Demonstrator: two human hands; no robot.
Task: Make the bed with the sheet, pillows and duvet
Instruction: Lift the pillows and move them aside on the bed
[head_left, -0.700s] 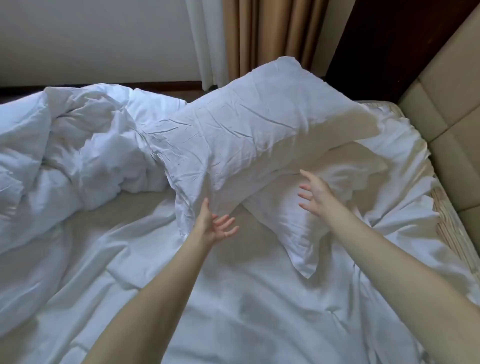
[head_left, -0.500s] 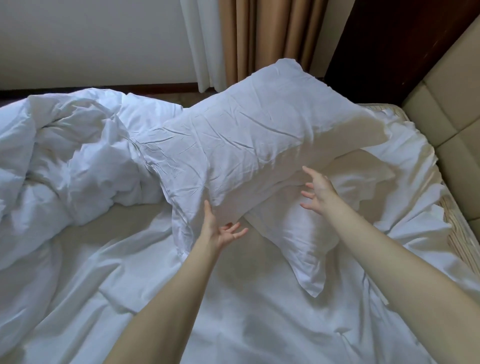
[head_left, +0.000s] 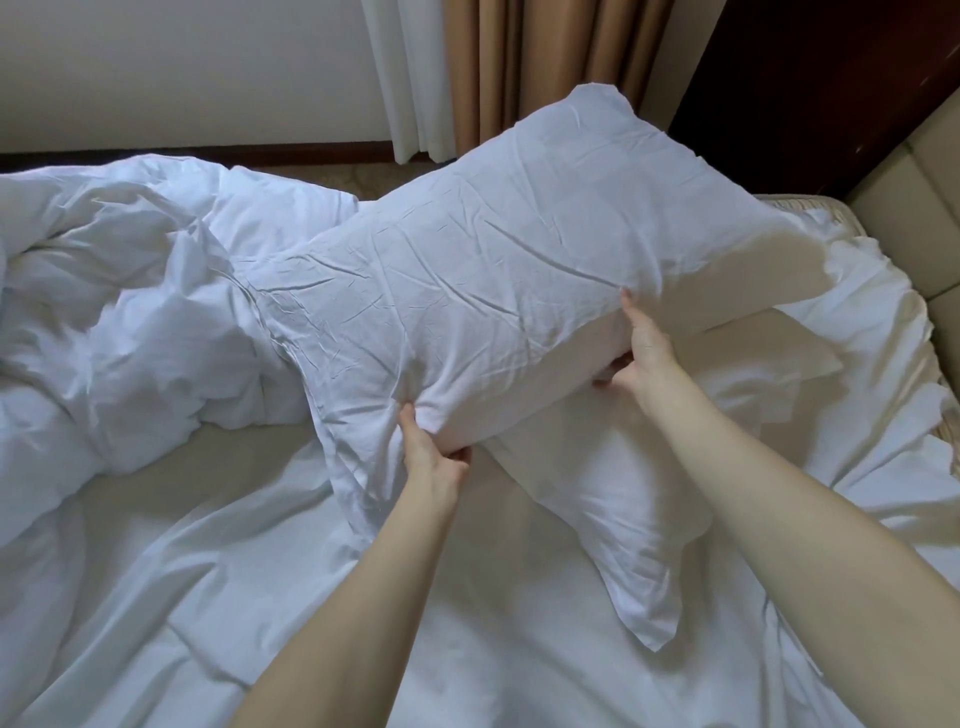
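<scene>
Both hands, open and reaching a moment ago, are now closed on the upper pillow (head_left: 498, 270), left hand (head_left: 434, 457) and right hand (head_left: 641, 358) gripping its near edge, lifted above the lower pillow (head_left: 613, 499), ready for placing.

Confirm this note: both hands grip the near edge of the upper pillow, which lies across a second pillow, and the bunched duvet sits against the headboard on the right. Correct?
Not quite. The head view shows the duvet bunched on the left, away from the headboard. The rest stands: left hand and right hand grip the upper pillow over the second pillow.
</scene>
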